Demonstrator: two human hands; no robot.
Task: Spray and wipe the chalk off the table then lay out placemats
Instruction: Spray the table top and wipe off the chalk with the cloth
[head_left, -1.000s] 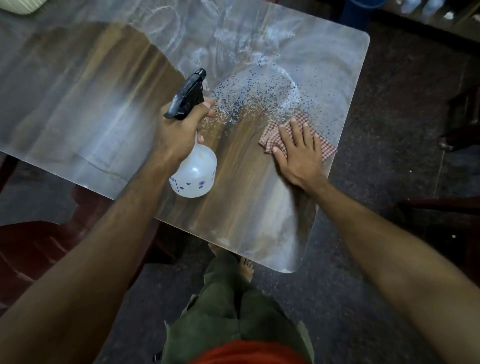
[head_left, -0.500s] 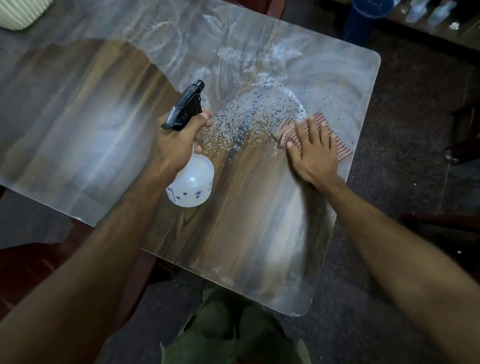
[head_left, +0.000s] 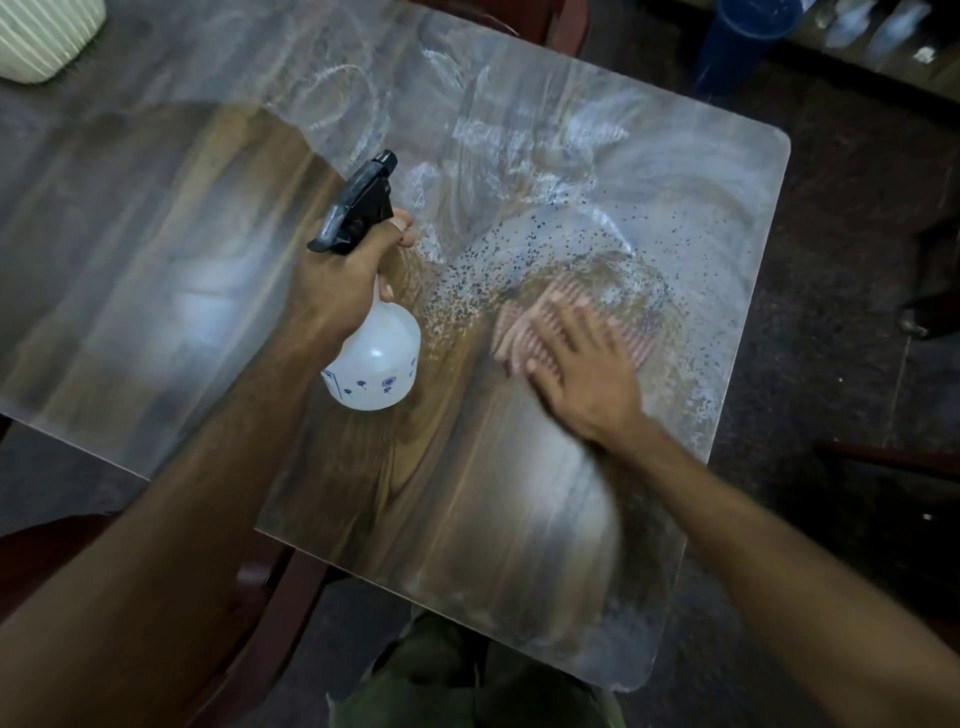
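Note:
My left hand (head_left: 343, 283) grips a white spray bottle (head_left: 376, 356) with a black trigger head, held above the wooden table (head_left: 130, 249), nozzle pointing toward the far side. My right hand (head_left: 582, 371) lies flat on a red checked cloth (head_left: 631, 340), pressing it on the table right of the bottle; both are blurred by motion. White chalk smears (head_left: 519, 135) cover the far right part of the table. Dark spray droplets (head_left: 498, 260) speckle the chalk just beyond the cloth. No placemats are in view.
A ribbed cream container (head_left: 44, 36) stands at the table's far left corner. A blue bucket (head_left: 743, 36) sits on the dark floor beyond the table. Dark red chairs (head_left: 47, 551) stand at the near left, and dark furniture (head_left: 930, 462) stands at the right.
My right hand has slid the cloth leftward and nearer across the wet patch, leaving a wiped streak. The bottle has stayed in my left hand. The camera has shifted.

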